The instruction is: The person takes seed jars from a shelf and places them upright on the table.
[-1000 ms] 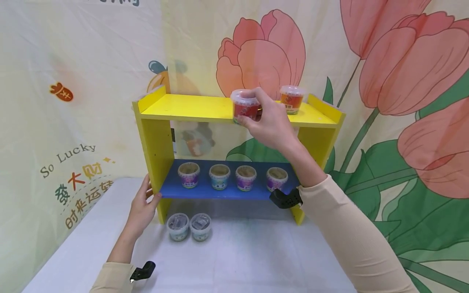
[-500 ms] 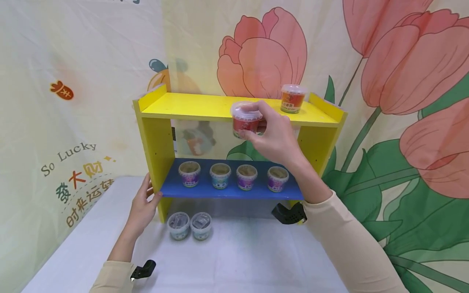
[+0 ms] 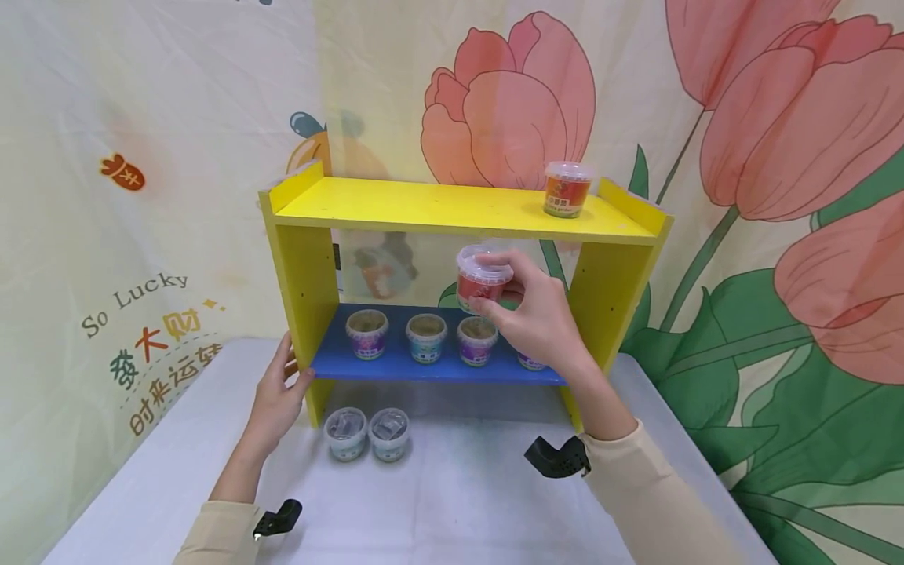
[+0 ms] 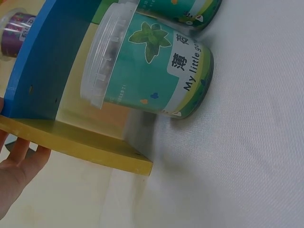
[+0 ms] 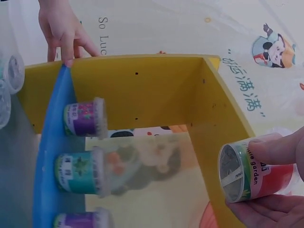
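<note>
My right hand (image 3: 533, 310) pinches a red-labelled plastic tub (image 3: 472, 286) with a clear lid. In the head view it hangs in front of the opening between the yellow top board (image 3: 395, 205) and the blue shelf (image 3: 438, 375). The right wrist view shows the tub's clear bottom and "little garden" print. My left hand (image 3: 275, 400) grips the shelf unit's left side panel (image 3: 305, 290), thumb at the blue shelf's front corner. Several lidded tubs stand in a row on the blue shelf, purple-labelled ones and a teal one (image 3: 426, 345); my right hand partly hides the rightmost tub (image 3: 530, 362).
An orange-red tub (image 3: 566, 192) stands at the right of the top board. Two mint-labelled tubs (image 3: 346, 439) sit side by side on the white tablecloth (image 3: 452, 494), before the unit's lower left. A printed curtain (image 3: 176, 94) hangs behind.
My right hand has lowered the red-labelled tub from the top board's front edge to just above the blue shelf's row. My left hand stays on the side panel.
</note>
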`<action>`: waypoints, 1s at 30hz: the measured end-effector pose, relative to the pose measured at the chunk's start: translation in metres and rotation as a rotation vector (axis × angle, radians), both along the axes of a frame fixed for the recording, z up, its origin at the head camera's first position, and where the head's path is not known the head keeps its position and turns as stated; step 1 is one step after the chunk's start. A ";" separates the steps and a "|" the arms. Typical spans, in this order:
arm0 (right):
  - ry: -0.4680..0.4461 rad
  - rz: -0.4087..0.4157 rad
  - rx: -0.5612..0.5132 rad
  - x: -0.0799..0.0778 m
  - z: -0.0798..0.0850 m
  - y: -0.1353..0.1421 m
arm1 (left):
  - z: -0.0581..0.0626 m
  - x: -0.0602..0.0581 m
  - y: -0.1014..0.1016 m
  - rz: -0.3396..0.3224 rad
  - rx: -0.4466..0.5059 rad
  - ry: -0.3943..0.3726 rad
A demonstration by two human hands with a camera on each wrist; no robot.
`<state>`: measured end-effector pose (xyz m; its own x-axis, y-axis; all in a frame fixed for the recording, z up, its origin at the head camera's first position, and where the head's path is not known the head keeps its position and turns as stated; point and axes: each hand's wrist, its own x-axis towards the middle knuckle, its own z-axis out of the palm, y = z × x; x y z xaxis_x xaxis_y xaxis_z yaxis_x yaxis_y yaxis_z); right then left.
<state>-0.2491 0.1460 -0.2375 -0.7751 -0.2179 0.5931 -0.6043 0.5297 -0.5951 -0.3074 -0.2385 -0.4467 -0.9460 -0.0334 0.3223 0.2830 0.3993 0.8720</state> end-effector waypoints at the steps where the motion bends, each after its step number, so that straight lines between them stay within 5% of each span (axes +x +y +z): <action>1: -0.008 0.001 -0.007 0.000 -0.004 0.000 | 0.000 0.000 0.000 0.000 0.001 -0.001; 30: -0.214 0.104 -0.160 -0.005 -0.156 -0.016 | -0.003 -0.002 0.000 0.006 -0.018 0.018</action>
<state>-0.2543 0.1305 -0.3936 -0.8647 -0.2193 0.4520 -0.5023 0.3606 -0.7859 -0.3094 -0.2388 -0.4501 -0.9399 -0.0330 0.3397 0.2960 0.4168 0.8594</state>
